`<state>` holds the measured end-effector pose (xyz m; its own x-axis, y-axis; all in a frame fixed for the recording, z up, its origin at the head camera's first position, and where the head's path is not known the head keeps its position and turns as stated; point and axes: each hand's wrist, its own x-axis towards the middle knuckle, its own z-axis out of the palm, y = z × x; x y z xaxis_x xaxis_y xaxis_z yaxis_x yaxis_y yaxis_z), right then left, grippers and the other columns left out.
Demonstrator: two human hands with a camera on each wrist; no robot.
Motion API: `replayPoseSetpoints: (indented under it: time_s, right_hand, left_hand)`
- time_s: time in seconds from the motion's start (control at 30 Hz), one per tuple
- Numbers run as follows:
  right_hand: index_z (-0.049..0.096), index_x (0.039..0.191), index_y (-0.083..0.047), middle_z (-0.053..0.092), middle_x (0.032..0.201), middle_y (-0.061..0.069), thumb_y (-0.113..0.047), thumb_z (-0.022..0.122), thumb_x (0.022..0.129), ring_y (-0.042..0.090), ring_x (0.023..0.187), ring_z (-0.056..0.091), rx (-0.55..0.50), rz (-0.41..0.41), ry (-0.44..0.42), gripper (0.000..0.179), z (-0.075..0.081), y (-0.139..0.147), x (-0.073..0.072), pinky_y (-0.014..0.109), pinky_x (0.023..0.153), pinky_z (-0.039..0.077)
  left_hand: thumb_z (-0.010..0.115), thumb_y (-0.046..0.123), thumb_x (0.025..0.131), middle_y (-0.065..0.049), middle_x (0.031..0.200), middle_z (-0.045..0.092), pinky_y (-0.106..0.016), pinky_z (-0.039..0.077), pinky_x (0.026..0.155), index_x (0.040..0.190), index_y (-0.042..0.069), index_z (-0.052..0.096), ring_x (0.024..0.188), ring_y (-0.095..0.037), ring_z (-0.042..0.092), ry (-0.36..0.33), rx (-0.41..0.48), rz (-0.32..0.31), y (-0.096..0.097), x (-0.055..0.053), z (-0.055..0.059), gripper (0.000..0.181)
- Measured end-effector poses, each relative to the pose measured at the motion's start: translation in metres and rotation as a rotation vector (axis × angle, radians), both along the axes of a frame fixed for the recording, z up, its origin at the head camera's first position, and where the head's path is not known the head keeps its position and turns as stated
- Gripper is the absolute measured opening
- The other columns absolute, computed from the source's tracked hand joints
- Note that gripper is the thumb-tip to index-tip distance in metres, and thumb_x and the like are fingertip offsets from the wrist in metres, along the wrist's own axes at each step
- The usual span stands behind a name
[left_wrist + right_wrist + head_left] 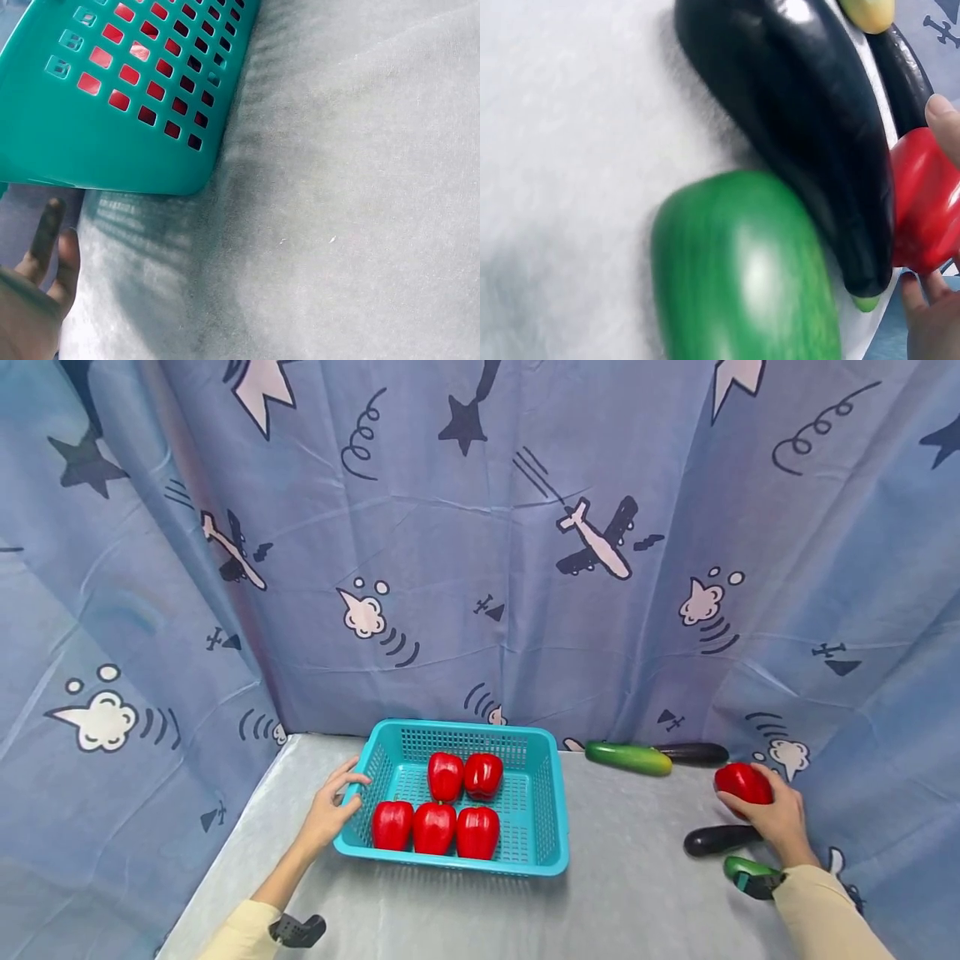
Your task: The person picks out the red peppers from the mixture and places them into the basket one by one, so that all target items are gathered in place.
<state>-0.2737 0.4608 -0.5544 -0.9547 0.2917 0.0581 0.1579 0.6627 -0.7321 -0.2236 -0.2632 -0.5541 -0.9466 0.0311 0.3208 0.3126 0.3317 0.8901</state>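
A turquoise plastic basket (551, 860) holds several red bell peppers (433, 828). My left hand (330, 806) is at its left rim, fingers loosely bent and spread from the thumb; the left wrist view shows the fingers (67, 262) close by the basket wall (112, 161). Far to the right, my right hand (783, 818) grips another red bell pepper (742, 782), thumb on the near side and fingers over the far side. In the right wrist view that pepper (926, 199) lies between thumb and fingers, partly cut off by the frame edge.
Near my right hand lie an eggplant (720, 840) and a green vegetable (742, 867), partly hidden by the wrist. Along the curtain lie a green-and-yellow cucumber-like vegetable (628, 758) and a second eggplant (696, 754). A blue patterned curtain (450, 568) bounds the grey table (622, 877).
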Motion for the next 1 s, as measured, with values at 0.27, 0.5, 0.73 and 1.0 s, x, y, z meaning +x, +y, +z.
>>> replayPoseSetpoints:
  time_s: [0.27, 0.5, 0.73, 1.0]
  right_hand:
    - [0.024, 0.158, 0.000, 0.023, 0.148, 0.042, -0.031, 0.071, 0.095, 0.063, 0.132, 0.023, -0.023, -0.039, -0.025, 0.084, 0.003, -0.004, -0.004, 0.072, 0.094, 0.039]
    - [0.034, 0.154, 0.000, 0.032, 0.150, 0.037, -0.020, 0.070, 0.095, 0.057, 0.133, 0.029, -0.014, -0.131, 0.010, 0.072, 0.005, -0.009, -0.005, 0.071, 0.099, 0.036]
    - [0.028, 0.159, -0.007, 0.029, 0.153, 0.036, -0.018, 0.070, 0.094, 0.056, 0.137, 0.026, -0.041, -0.136, 0.021, 0.078, 0.008, -0.012, -0.007, 0.071, 0.098, 0.036]
    - [0.025, 0.158, -0.003, 0.025, 0.151, 0.037, -0.028, 0.071, 0.094, 0.056, 0.138, 0.019, -0.065, -0.094, -0.022, 0.083, 0.007, -0.012, -0.009, 0.072, 0.095, 0.038]
  left_hand:
    - [0.056, -0.012, 0.089, -0.023, 0.157, 0.034, -0.072, 0.029, 0.102, 0.113, -0.007, 0.064, 0.143, -0.043, 0.029, -0.010, 0.013, 0.003, 0.000, 0.002, 0.002, 0.026]
    - [0.054, -0.016, 0.088, -0.031, 0.155, 0.032, -0.076, 0.027, 0.100, 0.112, -0.009, 0.063, 0.142, -0.050, 0.028, -0.021, 0.014, 0.006, 0.009, 0.011, 0.019, 0.026]
    - [0.054, -0.016, 0.088, -0.033, 0.154, 0.032, -0.074, 0.029, 0.101, 0.112, -0.012, 0.064, 0.140, -0.051, 0.029, -0.040, 0.020, 0.004, 0.015, 0.020, 0.039, 0.026]
    - [0.055, -0.016, 0.087, -0.034, 0.153, 0.032, -0.074, 0.029, 0.099, 0.110, -0.009, 0.065, 0.140, -0.052, 0.029, -0.028, 0.015, 0.001, 0.014, 0.020, 0.036, 0.026]
